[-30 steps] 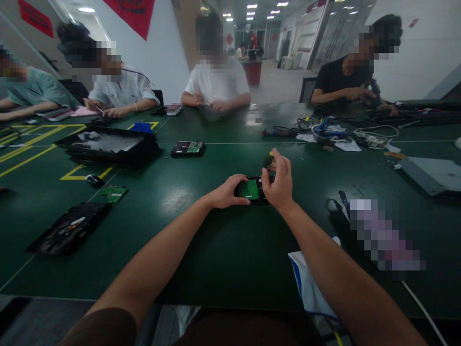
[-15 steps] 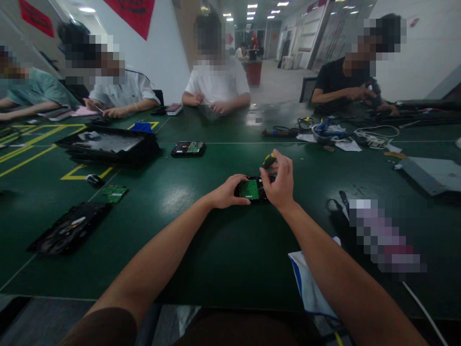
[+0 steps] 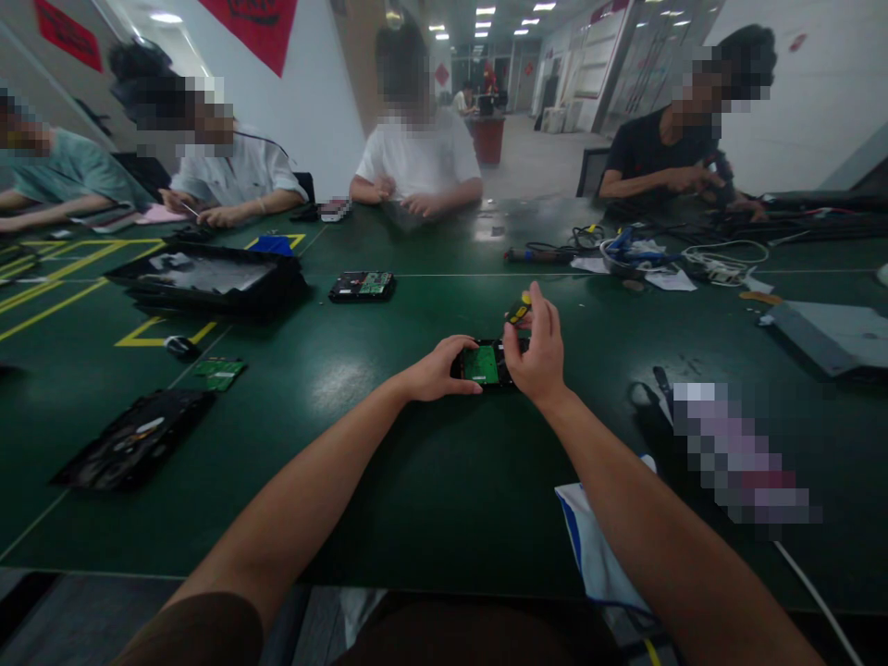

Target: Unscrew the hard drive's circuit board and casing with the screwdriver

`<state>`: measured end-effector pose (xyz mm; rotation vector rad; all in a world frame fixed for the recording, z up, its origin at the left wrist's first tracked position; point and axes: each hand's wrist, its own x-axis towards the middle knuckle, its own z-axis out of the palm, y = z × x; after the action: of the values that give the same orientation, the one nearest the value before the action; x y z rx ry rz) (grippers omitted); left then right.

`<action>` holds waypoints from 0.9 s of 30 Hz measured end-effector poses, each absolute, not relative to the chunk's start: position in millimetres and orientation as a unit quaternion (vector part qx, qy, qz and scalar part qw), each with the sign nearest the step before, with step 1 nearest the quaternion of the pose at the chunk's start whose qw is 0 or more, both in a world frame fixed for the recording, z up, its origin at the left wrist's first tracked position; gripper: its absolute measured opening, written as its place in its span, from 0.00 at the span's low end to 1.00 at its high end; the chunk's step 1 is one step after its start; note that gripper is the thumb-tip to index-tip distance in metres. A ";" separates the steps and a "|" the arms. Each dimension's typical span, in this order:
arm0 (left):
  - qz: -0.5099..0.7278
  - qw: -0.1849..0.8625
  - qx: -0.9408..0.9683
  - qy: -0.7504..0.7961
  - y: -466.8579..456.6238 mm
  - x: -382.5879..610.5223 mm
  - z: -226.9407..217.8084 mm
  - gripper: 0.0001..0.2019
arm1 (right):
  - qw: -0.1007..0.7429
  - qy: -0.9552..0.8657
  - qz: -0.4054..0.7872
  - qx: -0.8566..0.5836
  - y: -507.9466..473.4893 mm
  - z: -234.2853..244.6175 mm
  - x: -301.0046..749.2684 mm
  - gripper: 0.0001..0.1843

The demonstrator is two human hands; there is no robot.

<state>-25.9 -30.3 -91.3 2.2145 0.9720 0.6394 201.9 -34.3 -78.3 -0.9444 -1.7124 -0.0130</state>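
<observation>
A black hard drive with a green circuit board [image 3: 481, 364] lies flat on the green table in front of me. My left hand [image 3: 444, 368] grips its left end, thumb along the near edge and fingers on the far edge. In my right hand [image 3: 542, 356] is a screwdriver [image 3: 519, 310] with a yellow and dark handle, held tilted over the drive's right part. The fingers of that hand are closed around the handle. My right hand hides the drive's right end and the screwdriver's tip.
Another hard drive [image 3: 362, 286] lies farther back. To the left are a black tray [image 3: 208, 277], a loose circuit board [image 3: 220, 372] and a dark opened casing [image 3: 135, 439]. Cables [image 3: 635, 254] and a grey metal box [image 3: 832, 338] lie right, a white-blue cloth [image 3: 600, 541] near my right forearm. Several people sit opposite.
The screwdriver handle has turned slightly in my right hand, showing more yellow marks. My right fingers have shifted a little; my left hand and the hard drive stay in place.
</observation>
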 end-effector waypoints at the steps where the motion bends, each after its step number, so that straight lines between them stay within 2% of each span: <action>1: 0.241 0.314 0.841 0.369 -30.2 -26.0 -91.3 0.41 | 0.559 -0.724 -0.005 -0.404 -34.1 -78.6 201.9 0.42; 8: 0.242 0.311 0.842 0.368 -30.0 -26.4 -91.9 0.42 | 0.556 -0.722 -0.014 -0.412 -33.5 -79.6 203.2 0.43; 18: 0.247 0.300 0.848 0.359 -27.9 -26.9 -95.7 0.41 | 0.556 -0.724 -0.031 -0.407 -33.0 -78.2 204.3 0.37; 27: 0.248 0.311 0.843 0.363 -28.5 -26.9 -94.9 0.42 | 0.561 -0.720 -0.021 -0.407 -32.8 -79.8 203.2 0.38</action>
<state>-26.9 -28.5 -94.9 2.2250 0.9589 0.6542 203.2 -32.8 -79.8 -0.9586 -1.6971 -0.0494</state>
